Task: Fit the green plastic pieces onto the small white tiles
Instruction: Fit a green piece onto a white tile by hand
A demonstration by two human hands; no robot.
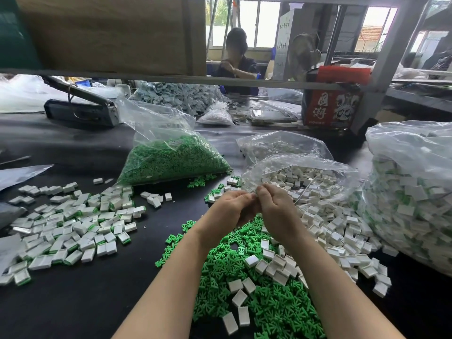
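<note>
Two hands meet above the middle of the dark worktop: left hand and right hand, fingertips touching, fingers curled in. Each grip is closed, yet what they pinch is hidden between the fingers; I cannot tell.

Green plastic pieces: one loose heap, too many to count, directly under the forearms and running to the near edge of the worktop. A second small cluster lies just beyond the hands.

Small white tiles: one loose spread, uncountable, to the right of the hands, spilling from an open clear bag; about a dozen strays lie on top of the green heap.

Fitted tiles, white with green edges: one pile at left, well apart from the hands.

Bags, four in the near field: one of green pieces beyond centre, two of white tiles at centre right, one large bag of fitted tiles at the right edge.

Open room: a bare strip of worktop between the left pile and the green heap, and a wider bare patch at near left.

One red carton stands at the far edge. One other person sits beyond the shelf frame.
</note>
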